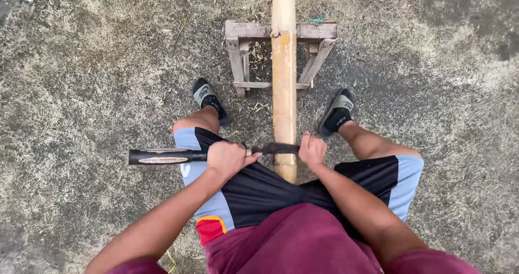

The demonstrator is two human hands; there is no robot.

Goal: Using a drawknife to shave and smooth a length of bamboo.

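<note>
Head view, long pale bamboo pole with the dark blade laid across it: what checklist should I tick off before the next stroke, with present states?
1. Left hand grips the dark blade near its black handle: ok.
2. Right hand closed at the blade's far end: ok.
3. Blade lies crosswise on the long pale bamboo pole: ok.
4. Pole rests on the weathered wooden stand: ok.
5. Both sandalled feet clear of the blade: ok.
6. Edge direction: cannot tell.
</note>
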